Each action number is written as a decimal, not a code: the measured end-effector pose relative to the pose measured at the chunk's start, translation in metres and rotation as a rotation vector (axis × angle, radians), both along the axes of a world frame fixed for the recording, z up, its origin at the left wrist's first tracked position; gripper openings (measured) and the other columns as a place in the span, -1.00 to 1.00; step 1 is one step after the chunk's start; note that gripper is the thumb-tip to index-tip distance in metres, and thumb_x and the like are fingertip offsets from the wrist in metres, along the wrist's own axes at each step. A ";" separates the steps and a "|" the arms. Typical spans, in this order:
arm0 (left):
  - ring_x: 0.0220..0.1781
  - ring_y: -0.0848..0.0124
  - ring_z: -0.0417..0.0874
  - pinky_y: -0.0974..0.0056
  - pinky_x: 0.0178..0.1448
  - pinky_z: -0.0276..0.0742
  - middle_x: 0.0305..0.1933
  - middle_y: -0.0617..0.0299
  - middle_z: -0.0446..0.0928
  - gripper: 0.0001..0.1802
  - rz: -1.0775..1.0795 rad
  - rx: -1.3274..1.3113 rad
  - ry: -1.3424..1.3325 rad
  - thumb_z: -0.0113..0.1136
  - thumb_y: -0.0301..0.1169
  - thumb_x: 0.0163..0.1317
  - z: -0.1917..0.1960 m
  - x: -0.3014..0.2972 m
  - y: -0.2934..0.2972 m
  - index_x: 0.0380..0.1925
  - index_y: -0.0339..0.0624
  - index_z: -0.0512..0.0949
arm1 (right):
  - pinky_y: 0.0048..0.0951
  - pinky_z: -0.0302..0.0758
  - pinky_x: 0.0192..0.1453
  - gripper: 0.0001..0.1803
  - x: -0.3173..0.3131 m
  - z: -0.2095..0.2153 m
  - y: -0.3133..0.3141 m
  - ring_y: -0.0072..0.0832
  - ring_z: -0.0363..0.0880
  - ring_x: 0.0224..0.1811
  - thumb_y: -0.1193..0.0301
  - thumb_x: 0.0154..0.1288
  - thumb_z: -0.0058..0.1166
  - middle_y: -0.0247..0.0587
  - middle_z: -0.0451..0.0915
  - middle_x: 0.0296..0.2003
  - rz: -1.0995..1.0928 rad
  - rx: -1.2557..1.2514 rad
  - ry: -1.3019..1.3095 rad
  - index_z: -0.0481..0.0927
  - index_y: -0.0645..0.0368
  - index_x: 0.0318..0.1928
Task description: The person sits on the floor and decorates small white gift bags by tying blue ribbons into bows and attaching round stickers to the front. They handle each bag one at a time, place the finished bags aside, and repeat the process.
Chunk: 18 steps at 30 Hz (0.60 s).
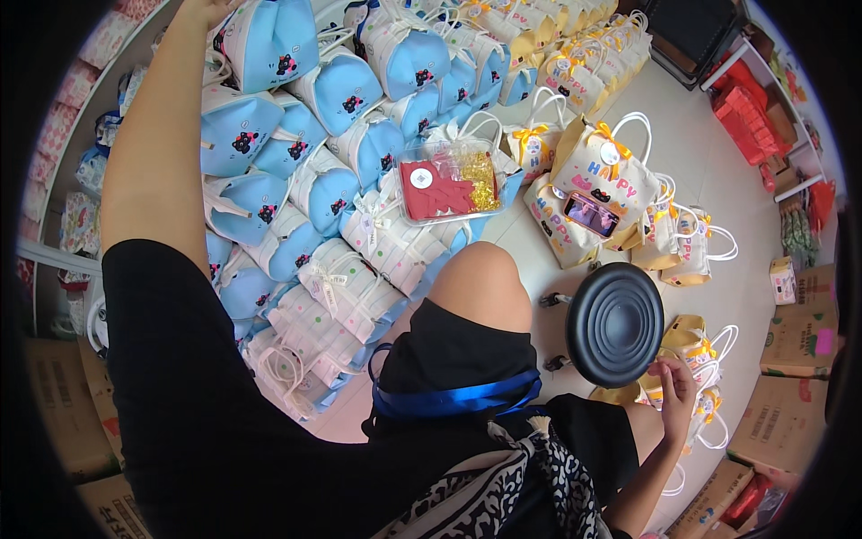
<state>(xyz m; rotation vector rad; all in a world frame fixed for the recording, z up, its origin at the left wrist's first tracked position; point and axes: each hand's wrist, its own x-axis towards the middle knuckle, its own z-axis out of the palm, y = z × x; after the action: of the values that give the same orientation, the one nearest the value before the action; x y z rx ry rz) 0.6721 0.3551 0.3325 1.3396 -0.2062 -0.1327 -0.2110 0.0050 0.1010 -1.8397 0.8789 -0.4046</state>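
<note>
My left arm reaches up to the far left, where my left hand (pixel 212 11) is cut by the picture's edge beside a light blue gift bag (pixel 280 40); its fingers are mostly hidden. Low on the right, my right hand (pixel 676 388) is closed, fingers drawn together by the rim of a round black stool (pixel 616 324). Whatever it may hold is too small to make out. Many blue and white bags with a small black cartoon figure (pixel 351 103) lie packed in rows. On top of them rests a clear plastic box (pixel 449 184) with red pieces and gold shreds.
Cream bags with yellow bows (pixel 600 166) stand right of centre, a phone (pixel 591 214) leaning on one. More yellow bags (pixel 705 359) stand beyond the stool. Cardboard boxes (pixel 779 422) line the right side; shelves (pixel 779 117) hold red packages. White polka-dot bags (pixel 337 283) lie near my knee.
</note>
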 end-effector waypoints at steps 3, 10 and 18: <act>0.08 0.25 0.45 -0.05 0.31 0.39 0.08 0.17 0.41 -0.61 -0.003 0.025 -0.045 0.15 -0.18 0.44 -0.005 -0.015 -0.014 0.20 0.01 0.45 | -0.55 0.51 0.02 -0.82 -0.003 0.000 0.003 -0.57 0.63 -0.13 0.52 0.55 0.00 -0.25 0.68 -0.21 -0.015 0.021 0.020 0.61 0.32 0.02; 0.09 0.30 0.52 0.03 0.31 0.41 -0.04 0.23 0.54 -0.57 -0.081 -0.038 -0.192 0.16 -0.22 0.43 0.012 0.016 -0.026 0.20 -0.19 0.47 | -0.51 0.52 0.07 -0.83 -0.007 -0.012 0.013 -0.56 0.63 -0.13 0.48 0.55 0.01 -0.26 0.67 -0.22 -0.076 0.123 0.038 0.61 0.29 0.00; 0.37 0.14 0.38 0.13 0.48 0.20 0.35 -0.01 0.37 -0.45 0.071 -0.129 -0.380 -0.13 -0.24 0.52 0.065 -0.016 -0.024 0.41 -0.30 0.26 | -0.53 0.51 0.09 -0.82 -0.013 -0.012 0.027 -0.54 0.64 -0.09 0.48 0.56 0.00 -0.26 0.68 -0.21 -0.095 0.085 0.062 0.60 0.29 0.01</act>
<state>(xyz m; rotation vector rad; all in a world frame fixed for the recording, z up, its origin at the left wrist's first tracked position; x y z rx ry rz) 0.6559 0.3307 0.3980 1.2329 -0.4792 0.1951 -0.2243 0.0317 0.0892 -1.7456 1.0139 -0.3653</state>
